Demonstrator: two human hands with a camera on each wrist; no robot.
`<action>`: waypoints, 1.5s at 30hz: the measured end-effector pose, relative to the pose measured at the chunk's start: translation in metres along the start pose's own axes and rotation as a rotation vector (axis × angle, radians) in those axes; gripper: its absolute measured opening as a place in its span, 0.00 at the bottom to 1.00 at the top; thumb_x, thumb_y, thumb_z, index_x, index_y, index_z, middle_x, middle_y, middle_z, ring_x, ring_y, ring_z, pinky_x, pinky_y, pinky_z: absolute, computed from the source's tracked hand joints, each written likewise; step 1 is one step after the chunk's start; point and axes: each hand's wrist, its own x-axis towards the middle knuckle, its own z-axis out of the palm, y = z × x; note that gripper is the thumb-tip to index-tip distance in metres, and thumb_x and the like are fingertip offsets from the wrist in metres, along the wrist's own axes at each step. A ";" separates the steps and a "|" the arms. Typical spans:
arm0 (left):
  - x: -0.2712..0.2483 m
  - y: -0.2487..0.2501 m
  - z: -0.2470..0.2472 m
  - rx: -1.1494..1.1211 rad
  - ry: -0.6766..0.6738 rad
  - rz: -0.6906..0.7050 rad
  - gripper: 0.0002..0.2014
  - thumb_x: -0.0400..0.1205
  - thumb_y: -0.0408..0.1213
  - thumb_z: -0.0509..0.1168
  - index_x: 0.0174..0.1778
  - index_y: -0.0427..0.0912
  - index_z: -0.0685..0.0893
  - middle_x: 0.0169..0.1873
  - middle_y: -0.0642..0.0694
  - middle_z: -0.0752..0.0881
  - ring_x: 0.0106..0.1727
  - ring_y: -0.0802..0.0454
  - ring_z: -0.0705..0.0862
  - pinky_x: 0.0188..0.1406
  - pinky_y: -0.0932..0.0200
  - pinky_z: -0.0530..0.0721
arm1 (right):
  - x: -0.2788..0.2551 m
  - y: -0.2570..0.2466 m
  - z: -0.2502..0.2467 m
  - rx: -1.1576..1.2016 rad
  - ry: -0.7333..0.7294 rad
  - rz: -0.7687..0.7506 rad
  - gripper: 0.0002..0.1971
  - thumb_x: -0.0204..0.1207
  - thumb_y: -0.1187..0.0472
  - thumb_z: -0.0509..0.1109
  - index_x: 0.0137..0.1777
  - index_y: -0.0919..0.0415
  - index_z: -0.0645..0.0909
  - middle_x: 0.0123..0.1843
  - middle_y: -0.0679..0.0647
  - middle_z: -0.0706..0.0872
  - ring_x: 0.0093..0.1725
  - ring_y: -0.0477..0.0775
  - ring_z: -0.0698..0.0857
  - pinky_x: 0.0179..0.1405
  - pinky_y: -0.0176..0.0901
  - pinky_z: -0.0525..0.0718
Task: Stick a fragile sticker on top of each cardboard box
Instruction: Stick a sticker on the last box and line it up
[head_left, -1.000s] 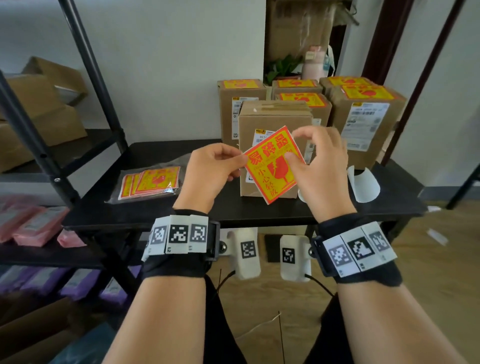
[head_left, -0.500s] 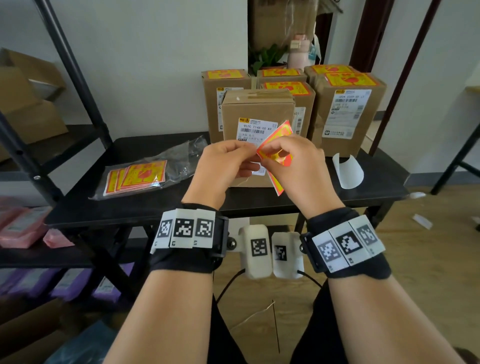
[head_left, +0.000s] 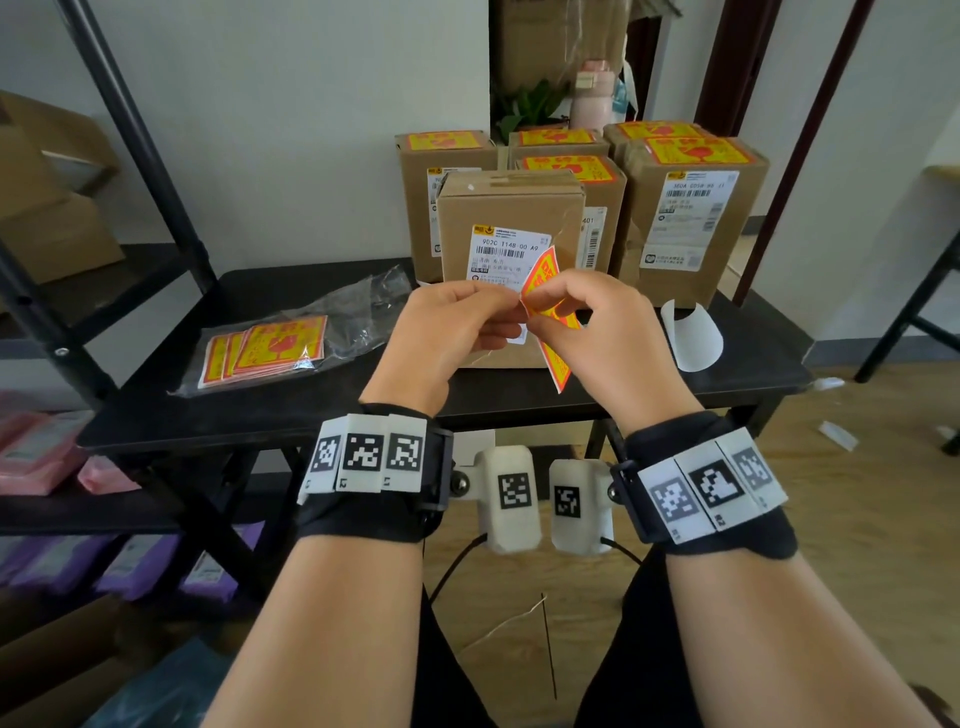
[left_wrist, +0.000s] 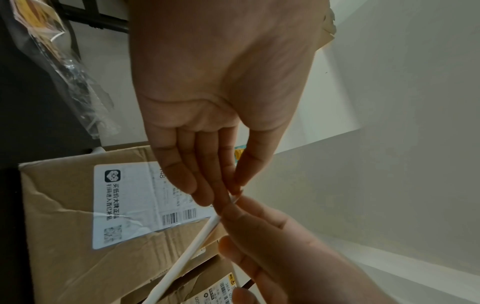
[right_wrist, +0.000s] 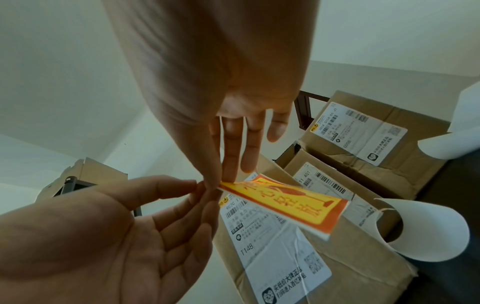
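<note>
Both hands hold one red-and-yellow fragile sticker (head_left: 551, 317) in front of the nearest cardboard box (head_left: 511, 208), whose taped top is bare brown. My left hand (head_left: 511, 306) pinches the sticker's near corner with thumb and fingertips. My right hand (head_left: 535, 310) pinches the same corner right beside it. In the right wrist view the sticker (right_wrist: 285, 203) faces up, tilted over the box's shipping label. In the left wrist view the sticker (left_wrist: 192, 248) shows only as a thin white edge. Several boxes (head_left: 691, 208) behind carry a fragile sticker on top.
A clear bag of spare stickers (head_left: 270, 345) lies left on the black table (head_left: 311, 410). A curled white backing sheet (head_left: 693, 335) stands at the right. A black shelf rack (head_left: 145, 156) with cartons is to the left; a plant and pink bottle (head_left: 592, 104) behind the boxes.
The sticker, face-on a second ago, has turned nearly edge-on. Both hands have closed together on its near corner and stay there.
</note>
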 end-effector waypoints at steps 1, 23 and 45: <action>0.000 0.000 0.000 0.007 -0.004 0.004 0.07 0.81 0.33 0.68 0.48 0.34 0.90 0.43 0.38 0.92 0.44 0.47 0.90 0.54 0.52 0.88 | 0.000 0.001 0.000 -0.003 -0.002 0.001 0.04 0.76 0.56 0.74 0.49 0.47 0.86 0.49 0.39 0.87 0.52 0.47 0.84 0.60 0.63 0.80; 0.006 -0.002 0.005 0.225 -0.110 0.091 0.06 0.81 0.34 0.65 0.43 0.41 0.88 0.49 0.44 0.88 0.58 0.40 0.84 0.64 0.44 0.81 | 0.001 0.003 -0.008 0.160 -0.030 0.123 0.04 0.77 0.58 0.74 0.46 0.55 0.89 0.41 0.42 0.88 0.46 0.39 0.85 0.48 0.34 0.81; 0.004 -0.006 0.006 0.062 0.124 0.027 0.06 0.79 0.30 0.69 0.51 0.41 0.84 0.48 0.44 0.90 0.47 0.50 0.89 0.42 0.61 0.88 | -0.003 0.002 -0.016 0.337 0.116 0.291 0.04 0.79 0.67 0.66 0.48 0.60 0.82 0.40 0.50 0.89 0.38 0.40 0.88 0.42 0.34 0.86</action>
